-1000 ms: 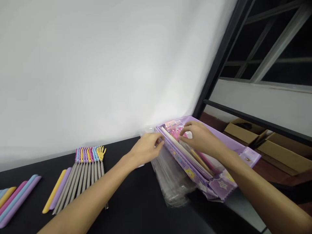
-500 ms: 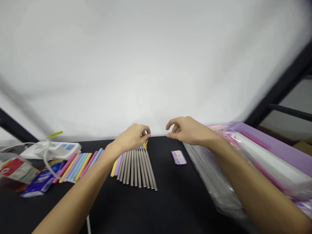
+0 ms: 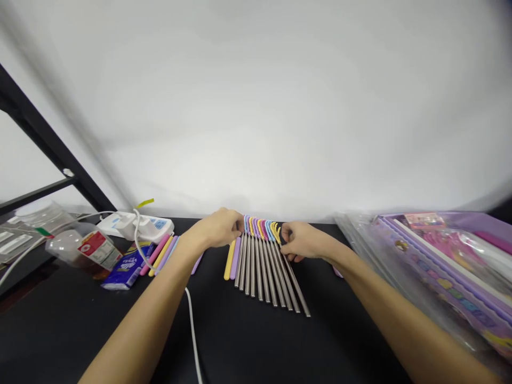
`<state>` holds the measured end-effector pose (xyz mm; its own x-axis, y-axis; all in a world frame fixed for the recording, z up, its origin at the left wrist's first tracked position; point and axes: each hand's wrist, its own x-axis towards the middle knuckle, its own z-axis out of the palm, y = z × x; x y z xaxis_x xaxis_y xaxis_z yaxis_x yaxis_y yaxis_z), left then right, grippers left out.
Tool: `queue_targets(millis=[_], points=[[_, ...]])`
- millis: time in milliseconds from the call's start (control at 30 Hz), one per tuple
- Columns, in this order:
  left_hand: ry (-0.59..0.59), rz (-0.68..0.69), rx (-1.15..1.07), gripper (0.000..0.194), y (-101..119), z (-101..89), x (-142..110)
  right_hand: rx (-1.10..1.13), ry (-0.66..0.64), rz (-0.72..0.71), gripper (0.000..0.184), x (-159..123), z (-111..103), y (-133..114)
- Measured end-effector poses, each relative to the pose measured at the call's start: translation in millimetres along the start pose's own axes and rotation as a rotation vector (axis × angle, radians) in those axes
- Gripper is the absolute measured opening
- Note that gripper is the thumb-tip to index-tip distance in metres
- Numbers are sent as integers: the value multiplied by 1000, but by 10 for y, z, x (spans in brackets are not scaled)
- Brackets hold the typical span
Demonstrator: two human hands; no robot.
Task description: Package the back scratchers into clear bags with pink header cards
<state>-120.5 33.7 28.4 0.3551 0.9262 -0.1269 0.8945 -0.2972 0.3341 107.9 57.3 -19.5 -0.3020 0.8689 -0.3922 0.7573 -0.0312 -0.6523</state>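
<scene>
**A:** Where's the work at?

**B:** On the black worktop (image 3: 244,341), near its back edge at a white wall (image 3: 256,106): a fan of grey metal rods (image 3: 260,272) with multicoloured plastic hand-shaped heads (image 3: 260,228). Heads bunch at the back, shafts splay toward the person. Both hands sit at that row.

**A:** Hand state?

**B:** Left hand (image 3: 214,228): fingers curled down, at the fan's left end, just beside the heads. Right hand (image 3: 304,241): cupped, fingertips (image 3: 285,246) at the rightmost shafts. Can't tell if either one pinches anything; the fingers hide the contact.

**A:** Step in hand?

**B:** My read: squaring up the row, one hand at each end. Next move calls for a light touch, as the rods look loose, lying side by side.

**A:** What's around it?

**B:** Yellow and lilac plastic strips (image 3: 232,258) lie just left of the fan. Further left: pastel plastic strips (image 3: 158,257), a blue packet (image 3: 128,266), a white power strip (image 3: 136,226), a white cable (image 3: 192,330). Near the right edge: lilac card packaging (image 3: 448,261) on a clear plastic bag (image 3: 356,229).
</scene>
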Motion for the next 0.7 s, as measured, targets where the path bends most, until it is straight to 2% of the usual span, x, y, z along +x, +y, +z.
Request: queue_targets(millis=[133, 233, 300, 400, 467, 533, 567, 633, 700], points=[[-47, -72, 10, 19, -20, 4, -38, 127, 12, -3, 26, -71, -82, -22], [-85, -129, 40, 15, -26, 39, -37, 295, 44, -59, 28, -173, -179, -76], [-96, -161, 64, 14, -21, 72, -27, 408, 67, -89, 35, -218, -231, -105], [-89, -206, 118, 25, -11, 130, -10, 562, 68, -127, 51, -235, -275, -117], [-75, -235, 150, 32, -13, 156, 0, 630, 16, -185, 43, -229, -291, -110], [-56, -250, 167, 36, -17, 151, 2, 681, -4, -265, 24, -227, -309, -99], [-44, -245, 168, 37, -17, 132, -4, 707, 16, -308, 19, -230, -322, -94], [-24, -195, 154, 36, 2, 65, -30, 773, 138, -391, 18, -246, -356, -87], [-18, -36, 76, 34, 47, -15, -70, 839, 303, -465, 20, -275, -397, -88]])
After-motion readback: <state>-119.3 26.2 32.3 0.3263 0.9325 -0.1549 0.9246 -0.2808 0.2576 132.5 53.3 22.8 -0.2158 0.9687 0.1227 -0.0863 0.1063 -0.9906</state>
